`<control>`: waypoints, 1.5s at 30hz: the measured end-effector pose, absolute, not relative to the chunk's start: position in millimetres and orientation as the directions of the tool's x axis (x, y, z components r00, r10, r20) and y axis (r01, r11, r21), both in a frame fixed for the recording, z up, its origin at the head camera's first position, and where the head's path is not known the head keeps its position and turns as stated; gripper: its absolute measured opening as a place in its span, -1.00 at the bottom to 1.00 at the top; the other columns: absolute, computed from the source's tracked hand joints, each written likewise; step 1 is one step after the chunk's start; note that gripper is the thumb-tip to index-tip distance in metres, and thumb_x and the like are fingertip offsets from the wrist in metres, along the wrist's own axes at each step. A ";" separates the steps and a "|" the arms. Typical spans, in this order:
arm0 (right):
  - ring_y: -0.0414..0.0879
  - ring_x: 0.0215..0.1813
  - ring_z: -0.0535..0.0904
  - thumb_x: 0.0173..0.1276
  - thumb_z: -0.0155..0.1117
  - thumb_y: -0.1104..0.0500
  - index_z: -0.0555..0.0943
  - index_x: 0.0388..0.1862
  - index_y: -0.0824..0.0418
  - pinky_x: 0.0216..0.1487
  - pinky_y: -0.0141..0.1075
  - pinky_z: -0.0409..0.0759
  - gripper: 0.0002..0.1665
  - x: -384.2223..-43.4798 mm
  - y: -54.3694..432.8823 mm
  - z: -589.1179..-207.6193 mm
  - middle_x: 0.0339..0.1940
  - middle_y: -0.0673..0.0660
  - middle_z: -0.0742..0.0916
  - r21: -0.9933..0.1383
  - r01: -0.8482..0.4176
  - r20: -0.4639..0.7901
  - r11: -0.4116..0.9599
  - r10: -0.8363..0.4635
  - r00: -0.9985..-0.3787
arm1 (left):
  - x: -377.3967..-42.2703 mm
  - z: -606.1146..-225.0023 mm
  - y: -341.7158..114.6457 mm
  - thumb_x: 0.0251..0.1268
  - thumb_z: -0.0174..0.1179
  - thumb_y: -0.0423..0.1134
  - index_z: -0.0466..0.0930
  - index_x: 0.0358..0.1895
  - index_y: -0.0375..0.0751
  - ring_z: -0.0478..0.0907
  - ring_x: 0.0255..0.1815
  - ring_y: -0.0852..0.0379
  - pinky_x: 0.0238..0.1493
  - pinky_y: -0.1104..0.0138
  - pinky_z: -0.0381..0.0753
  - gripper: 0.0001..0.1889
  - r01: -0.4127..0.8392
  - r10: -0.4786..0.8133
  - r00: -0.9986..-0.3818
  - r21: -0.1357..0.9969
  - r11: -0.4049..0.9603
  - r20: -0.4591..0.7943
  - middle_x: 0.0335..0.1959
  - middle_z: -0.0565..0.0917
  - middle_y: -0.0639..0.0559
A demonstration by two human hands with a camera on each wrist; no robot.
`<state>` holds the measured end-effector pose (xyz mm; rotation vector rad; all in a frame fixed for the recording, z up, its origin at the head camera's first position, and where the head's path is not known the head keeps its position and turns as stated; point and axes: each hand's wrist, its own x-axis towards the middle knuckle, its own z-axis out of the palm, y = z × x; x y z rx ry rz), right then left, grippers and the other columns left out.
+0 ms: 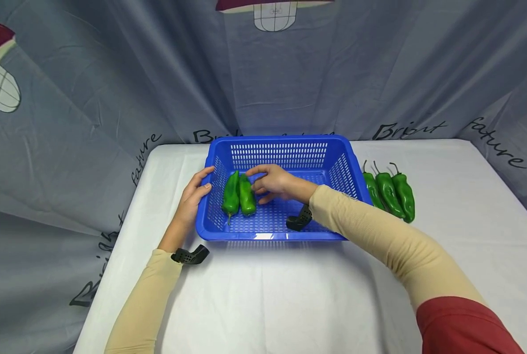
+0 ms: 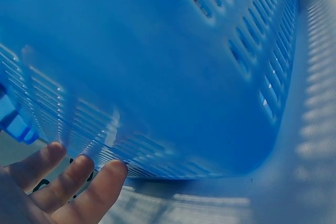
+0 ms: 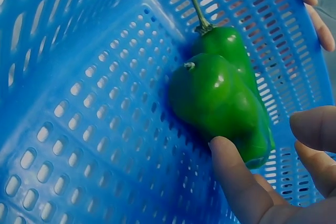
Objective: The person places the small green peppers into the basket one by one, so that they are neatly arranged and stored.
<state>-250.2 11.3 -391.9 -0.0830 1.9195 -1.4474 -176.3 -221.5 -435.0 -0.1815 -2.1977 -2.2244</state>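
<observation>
The near pepper (image 1: 247, 196) lies in the left part of the basket (image 1: 281, 139), just beside the far pepper (image 1: 231, 194); the right hand (image 1: 274, 183) is about it with fingers bent but spread, one fingertip at the pepper's edge and others apart from it in the wrist view; it seems to have no firm hold, though whether that fingertip touches I cannot tell; the left hand (image 1: 191, 199) rests at the basket's left rim, fingers fairly straight and a little apart, holding no pepper.

Three peppers (image 1: 389, 193) lie side by side on the white table (image 1: 254, 290), just right of the basket, stems away from the person, the nearest partly hidden; so two are inside and three outside, which I judge to be work partly done, with those three left; behind the table hangs a grey curtain (image 1: 281, 78) with black lettering along its foot.
</observation>
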 end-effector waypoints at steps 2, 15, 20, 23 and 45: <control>0.14 0.13 0.60 0.41 0.12 0.47 0.42 0.48 0.15 -0.12 -0.12 0.77 -0.33 -250.4 13.8 -390.7 -0.01 0.19 0.59 -0.860 0.351 -0.497 0.371 -0.451 -0.742 | -176.4 -435.2 -220.9 0.53 -0.20 -0.37 0.14 0.55 -0.34 0.18 0.58 -0.18 0.53 -0.10 0.23 -0.45 0.086 0.077 -0.993 0.996 -0.013 0.087 0.63 0.13 -0.18; 0.29 0.39 0.51 0.46 0.09 0.43 0.35 0.53 0.21 0.00 -0.04 0.75 -0.33 -251.4 31.0 -379.5 0.38 0.41 0.52 -0.872 0.324 -0.476 0.367 -0.479 -0.738 | -175.6 -432.0 -216.1 0.53 -0.20 -0.37 0.14 0.55 -0.32 0.27 0.46 -0.04 0.19 0.51 0.47 -0.45 0.076 0.080 -0.994 0.997 -0.015 0.077 0.61 0.17 -0.17; 0.32 0.42 0.49 0.49 0.07 0.41 0.32 0.54 0.24 0.04 -0.02 0.74 -0.35 -252.8 45.4 -370.5 0.42 0.43 0.50 -0.873 0.309 -0.470 0.378 -0.480 -0.740 | -175.8 -431.7 -216.7 0.53 -0.21 -0.38 0.14 0.55 -0.32 0.28 0.43 0.02 0.20 0.50 0.46 -0.45 0.075 0.076 -0.994 0.997 -0.008 0.076 0.61 0.18 -0.16; 0.33 0.43 0.48 0.51 0.05 0.40 0.31 0.54 0.24 -0.01 -0.07 0.75 -0.36 -254.8 58.1 -364.0 0.43 0.43 0.48 -0.873 0.301 -0.466 0.384 -0.471 -0.749 | -175.3 -431.1 -217.5 0.54 -0.20 -0.37 0.15 0.55 -0.31 0.28 0.43 0.02 0.21 0.50 0.45 -0.45 0.074 0.078 -0.994 0.997 0.002 0.073 0.61 0.18 -0.15; -0.22 -0.04 0.73 0.61 0.08 0.12 0.15 0.61 0.18 0.04 -0.11 0.75 -0.31 -260.6 208.5 -314.4 0.38 0.32 0.49 -0.884 0.217 -0.354 0.414 -0.292 -0.888 | -170.1 -433.0 -221.8 0.57 -0.21 -0.31 0.17 0.56 -0.21 0.14 0.59 -0.12 0.59 -0.12 0.13 -0.47 0.044 0.068 -0.997 0.998 0.043 0.041 0.65 0.11 -0.12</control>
